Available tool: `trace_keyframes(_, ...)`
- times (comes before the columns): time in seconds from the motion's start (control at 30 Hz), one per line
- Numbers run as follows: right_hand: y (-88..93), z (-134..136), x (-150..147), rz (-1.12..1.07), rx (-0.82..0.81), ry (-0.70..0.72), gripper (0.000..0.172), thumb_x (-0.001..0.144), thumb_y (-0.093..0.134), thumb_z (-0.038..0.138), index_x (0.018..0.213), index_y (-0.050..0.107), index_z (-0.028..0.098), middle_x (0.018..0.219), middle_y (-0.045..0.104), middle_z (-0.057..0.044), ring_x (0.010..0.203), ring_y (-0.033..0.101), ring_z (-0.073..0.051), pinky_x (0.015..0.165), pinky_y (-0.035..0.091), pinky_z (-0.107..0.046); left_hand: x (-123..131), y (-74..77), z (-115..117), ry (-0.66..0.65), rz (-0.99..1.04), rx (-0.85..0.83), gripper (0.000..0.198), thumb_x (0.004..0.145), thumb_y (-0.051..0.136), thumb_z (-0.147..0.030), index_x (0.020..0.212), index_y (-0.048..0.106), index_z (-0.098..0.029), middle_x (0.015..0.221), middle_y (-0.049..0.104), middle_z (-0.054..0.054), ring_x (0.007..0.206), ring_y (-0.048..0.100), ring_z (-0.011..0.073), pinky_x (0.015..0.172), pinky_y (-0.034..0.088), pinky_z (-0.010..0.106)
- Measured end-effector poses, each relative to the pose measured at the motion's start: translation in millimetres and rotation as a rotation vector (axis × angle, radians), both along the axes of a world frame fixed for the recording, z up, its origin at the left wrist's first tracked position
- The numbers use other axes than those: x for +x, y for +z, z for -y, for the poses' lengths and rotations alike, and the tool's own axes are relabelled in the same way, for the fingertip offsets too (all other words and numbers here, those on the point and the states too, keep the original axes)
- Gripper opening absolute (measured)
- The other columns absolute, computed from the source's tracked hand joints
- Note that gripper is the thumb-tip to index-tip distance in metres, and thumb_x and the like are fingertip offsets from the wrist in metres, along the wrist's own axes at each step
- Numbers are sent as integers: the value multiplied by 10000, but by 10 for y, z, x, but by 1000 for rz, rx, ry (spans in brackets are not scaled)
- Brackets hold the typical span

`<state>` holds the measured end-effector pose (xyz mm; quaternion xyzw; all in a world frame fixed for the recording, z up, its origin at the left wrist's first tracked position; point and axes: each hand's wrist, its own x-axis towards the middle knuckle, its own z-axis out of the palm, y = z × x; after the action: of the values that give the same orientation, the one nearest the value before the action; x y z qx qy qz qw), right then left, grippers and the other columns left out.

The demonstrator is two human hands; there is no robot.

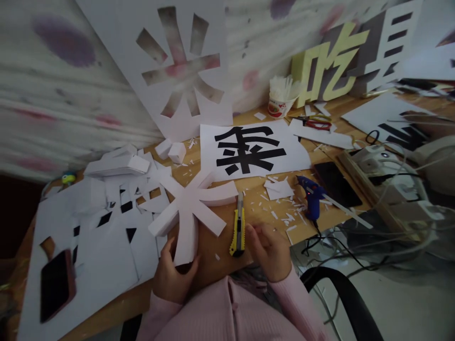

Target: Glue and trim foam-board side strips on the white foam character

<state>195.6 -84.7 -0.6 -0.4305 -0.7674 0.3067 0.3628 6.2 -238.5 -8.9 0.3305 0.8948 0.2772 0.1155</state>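
While the left hand (171, 277) clasps paper character (186, 201), right hand (273, 252), grip unclear; littered wooden table (210, 240), spotted backdrop (74, 94)

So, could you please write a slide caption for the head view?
Left hand holding a white paper shape, with the right hand beside a yellow knife on the table.

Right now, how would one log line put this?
left hand: holding white character | right hand: beside yellow cutter | blue glue gun: on table
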Motion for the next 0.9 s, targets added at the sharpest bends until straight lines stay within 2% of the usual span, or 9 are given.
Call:
trace_keyframes(0.1,-27,-17,-226,-9,54,108,207,926,518,334,1018,600,168,1003,695,-111,940,668,-225,801,547,-349,25,-48,26,51,68,53,795,699,670,-494,1352,357,-165,1329,529,178,1211,546,307,991,474,482)
trace_keyframes(0.2,-80,-5,-531,82,178,210,554,842,630,410,1259,498,70,1167,635,-210,1096,606,-307,903,520,-456,33,-85,27,45,115,79,761,719,664,-454,1366,366,-185,1359,517,164,1260,505,310,1029,442,508)
trace_keyframes(0.27,-87,7,-700,147,216,277,609,822,649,387,1286,482,30,1196,617,-236,1113,589,-329,917,507,-487,28,-104,22,18,129,99,722,740,654,-426,1371,376,-209,1382,509,145,1276,492,305,1044,429,518)
trace_keyframes(0.43,52,0,-965,228,241,336,356,919,508,260,1204,575,58,1219,623,-203,1143,577,-290,945,487,-461,-56,-176,42,-73,80,140,692,763,631,-397,1379,371,-220,1372,531,125,1259,515,292,1039,442,512)
trace_keyframes(0.5,99,4,-1055,288,282,363,365,943,455,227,1249,551,53,1312,569,-201,1240,512,-284,997,449,-456,-125,-220,52,-146,29,160,704,753,641,-397,1376,370,-210,1347,552,134,1227,544,292,1025,461,499)
trace_keyframes(0.6,79,36,-1161,432,357,412,576,926,493,390,1374,428,33,1459,404,-217,1374,345,-321,1083,317,-549,-231,-296,38,-287,-67,197,742,744,658,-358,1397,335,-215,1341,556,144,1219,552,303,997,492,480)
trace_keyframes(0.67,21,58,-1190,498,393,434,755,885,492,553,1421,362,36,1493,343,-212,1397,299,-326,1114,234,-572,-275,-355,14,-339,-129,221,754,760,631,-313,1428,290,-229,1363,539,144,1239,537,307,997,494,483)
trace_keyframes(0.8,-61,46,-1180,558,444,462,979,808,433,730,1453,287,9,1517,282,-223,1420,235,-338,1131,153,-576,-279,-516,-20,-337,-57,187,720,784,576,-344,1443,304,-243,1412,497,127,1304,469,325,1048,438,532)
trace_keyframes(0.9,-67,15,-1182,587,479,506,995,815,429,723,1465,243,-7,1518,267,-244,1423,213,-364,1108,163,-616,-267,-636,-17,-303,-12,201,650,827,533,-371,1435,336,-252,1397,513,126,1316,457,312,1071,413,529)
